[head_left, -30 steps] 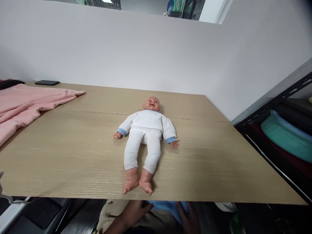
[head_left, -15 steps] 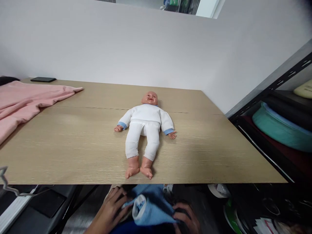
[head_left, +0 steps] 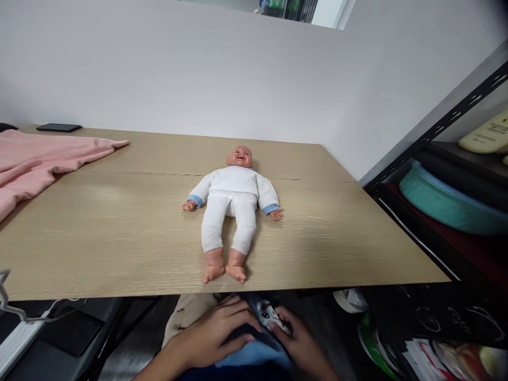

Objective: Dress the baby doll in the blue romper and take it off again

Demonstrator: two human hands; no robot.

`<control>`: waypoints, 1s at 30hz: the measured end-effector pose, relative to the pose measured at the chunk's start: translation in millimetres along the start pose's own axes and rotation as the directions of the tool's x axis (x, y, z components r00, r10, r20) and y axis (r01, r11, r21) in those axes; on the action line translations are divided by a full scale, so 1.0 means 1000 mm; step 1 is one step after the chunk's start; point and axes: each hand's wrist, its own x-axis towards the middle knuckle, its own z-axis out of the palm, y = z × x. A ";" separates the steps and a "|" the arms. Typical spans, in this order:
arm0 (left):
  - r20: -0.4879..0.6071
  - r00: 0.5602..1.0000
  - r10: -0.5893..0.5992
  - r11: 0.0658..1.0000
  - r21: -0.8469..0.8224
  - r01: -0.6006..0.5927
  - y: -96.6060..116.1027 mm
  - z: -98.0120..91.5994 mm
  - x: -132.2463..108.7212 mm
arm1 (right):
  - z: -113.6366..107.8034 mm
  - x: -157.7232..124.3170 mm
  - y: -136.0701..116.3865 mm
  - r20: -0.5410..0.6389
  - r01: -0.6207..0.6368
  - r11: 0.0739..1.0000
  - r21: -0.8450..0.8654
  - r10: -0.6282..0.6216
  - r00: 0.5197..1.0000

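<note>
The doll point(head_left: 233, 209) lay near the edge of the bench point(head_left: 337, 238); below, the right hand point(head_left: 297, 337) clamped its fingers on a partly hidden blue cloth point(head_left: 252, 353); whether the left hand point(head_left: 220, 330) gripped could not be told.

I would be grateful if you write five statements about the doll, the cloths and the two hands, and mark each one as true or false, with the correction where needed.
1. The doll lies face up on the table. True.
2. The pink cloth is at the right side of the picture. False: it is at the left.
3. The doll's feet are bare. True.
4. The left hand and right hand rest on the tabletop. False: both are below its near edge, at the blue cloth.
5. The doll's cuffs are red. False: they are blue.
</note>
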 end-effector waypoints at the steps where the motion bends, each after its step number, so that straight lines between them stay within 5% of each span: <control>1: 0.030 0.998 0.058 0.998 -0.020 -0.058 0.009 -0.004 0.005 | -0.006 -0.005 -0.020 0.040 0.072 0.996 -0.052 -0.070 0.997; 5: 0.008 0.979 0.205 0.978 -0.046 -0.204 0.045 -0.045 0.019 | -0.041 -0.021 -0.113 0.210 0.497 0.847 -0.188 -0.459 0.863; 8: -0.008 0.967 0.254 0.960 -0.117 -0.253 0.067 -0.093 0.036 | -0.070 -0.017 -0.183 0.368 0.655 0.734 -0.180 -0.567 0.737; 10: 0.046 0.978 0.203 0.956 -0.226 -0.188 0.077 -0.124 0.052 | -0.085 -0.008 -0.223 0.488 0.736 0.660 -0.149 -0.599 0.635; 12: 0.137 0.981 0.136 0.952 -0.292 -0.091 0.082 -0.149 0.066 | -0.095 0.004 -0.256 0.550 0.759 0.637 -0.135 -0.589 0.592; 18: 0.108 0.977 0.182 0.973 -0.166 -0.163 0.079 -0.191 0.079 | -0.114 0.055 -0.306 0.410 0.680 0.666 -0.306 -0.553 0.726; 26: -0.143 0.966 0.214 0.962 -0.143 -0.234 0.043 -0.217 0.077 | -0.110 0.112 -0.295 0.502 0.747 0.656 -0.109 -0.612 0.611; 30: -0.249 0.962 0.114 0.993 0.020 -0.113 0.026 -0.227 0.083 | -0.086 0.125 -0.288 0.447 0.608 0.788 -0.099 -0.511 0.734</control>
